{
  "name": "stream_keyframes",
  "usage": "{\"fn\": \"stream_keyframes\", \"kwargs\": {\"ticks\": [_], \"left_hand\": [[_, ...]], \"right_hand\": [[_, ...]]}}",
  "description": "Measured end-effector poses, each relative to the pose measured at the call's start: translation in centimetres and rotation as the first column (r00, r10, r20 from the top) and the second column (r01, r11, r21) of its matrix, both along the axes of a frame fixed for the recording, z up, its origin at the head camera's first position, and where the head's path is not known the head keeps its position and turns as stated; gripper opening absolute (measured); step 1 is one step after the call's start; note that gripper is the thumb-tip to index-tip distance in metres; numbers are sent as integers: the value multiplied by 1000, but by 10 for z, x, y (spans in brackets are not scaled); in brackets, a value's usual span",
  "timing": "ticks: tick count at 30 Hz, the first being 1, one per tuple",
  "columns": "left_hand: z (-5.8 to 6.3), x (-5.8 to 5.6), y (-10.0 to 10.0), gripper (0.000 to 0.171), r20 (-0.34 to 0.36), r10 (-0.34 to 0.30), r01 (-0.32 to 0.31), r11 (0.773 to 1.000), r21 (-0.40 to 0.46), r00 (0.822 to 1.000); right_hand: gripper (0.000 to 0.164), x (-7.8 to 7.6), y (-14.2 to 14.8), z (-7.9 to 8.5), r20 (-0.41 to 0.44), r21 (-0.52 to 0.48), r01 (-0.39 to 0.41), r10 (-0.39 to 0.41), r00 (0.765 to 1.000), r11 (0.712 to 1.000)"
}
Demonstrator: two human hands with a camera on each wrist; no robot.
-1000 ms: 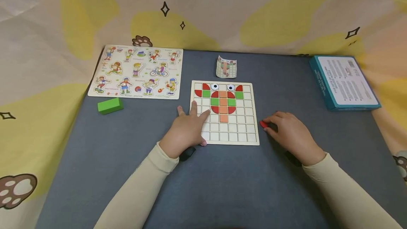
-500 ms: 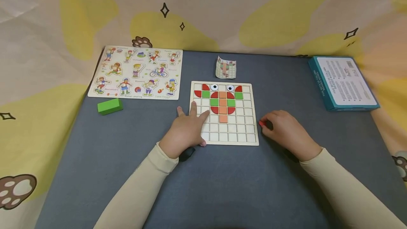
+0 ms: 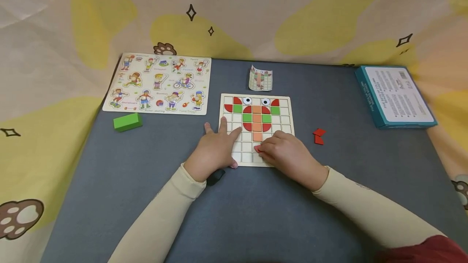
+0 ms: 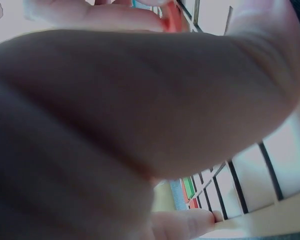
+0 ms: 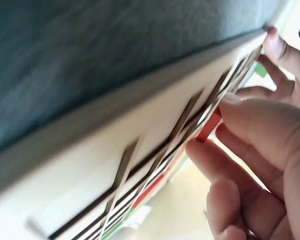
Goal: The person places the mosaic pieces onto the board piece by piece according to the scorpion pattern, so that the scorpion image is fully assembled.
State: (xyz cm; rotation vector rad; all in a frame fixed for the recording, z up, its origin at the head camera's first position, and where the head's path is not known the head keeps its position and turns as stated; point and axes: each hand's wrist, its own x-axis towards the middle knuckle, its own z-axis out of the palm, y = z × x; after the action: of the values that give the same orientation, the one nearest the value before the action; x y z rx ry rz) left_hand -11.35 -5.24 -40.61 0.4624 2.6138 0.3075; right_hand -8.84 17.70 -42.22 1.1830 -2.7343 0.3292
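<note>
A wooden grid board lies on the table with red, green and orange tiles and two eye tiles set in its upper cells. My left hand rests spread over its lower left side, fingers straight. Over the lower middle cells, my right hand pinches a small red tile between thumb and fingers, just below the orange column. The right wrist view shows this red tile tilted close over the board. Several loose red tiles lie on the table right of the board.
Behind the board stands a small curled picture card. At the back left lies a sports puzzle board, with a green block in front of it. A teal box sits at the back right.
My right hand has moved left from beside the board to over its lower cells, carrying a red tile. Loose red tiles now show where it was. The left hand stays in place.
</note>
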Motion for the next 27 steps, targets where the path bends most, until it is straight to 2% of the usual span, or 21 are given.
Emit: {"fn": "stream_keyframes", "kwargs": {"ticks": [4, 9, 13, 17, 21, 27], "left_hand": [[-2, 0, 0, 107, 1, -6, 6, 1000, -1, 1000], [-3, 0, 0, 107, -9, -6, 6, 1000, 2, 1000], [-3, -1, 0, 107, -3, 1, -1, 1000, 4, 1000], [-4, -2, 2, 107, 0, 2, -2, 1000, 9, 1000], [-4, -1, 3, 108, 9, 3, -3, 1000, 11, 1000], [-1, 0, 1, 108, 4, 9, -9, 1000, 20, 1000]], "right_hand": [[21, -1, -4, -3, -32, 43, 23, -22, 999, 999], [21, -2, -6, -2, 0, 80, 105, -105, 994, 991], [21, 0, -7, 0, 9, 96, 131, -132, 991, 987], [23, 1, 0, 1, 84, 65, 154, -159, 984, 986], [23, 0, 21, 6, 166, 11, 248, -246, 955, 969], [21, -6, 76, 22, 125, 33, 438, -438, 890, 899]]}}
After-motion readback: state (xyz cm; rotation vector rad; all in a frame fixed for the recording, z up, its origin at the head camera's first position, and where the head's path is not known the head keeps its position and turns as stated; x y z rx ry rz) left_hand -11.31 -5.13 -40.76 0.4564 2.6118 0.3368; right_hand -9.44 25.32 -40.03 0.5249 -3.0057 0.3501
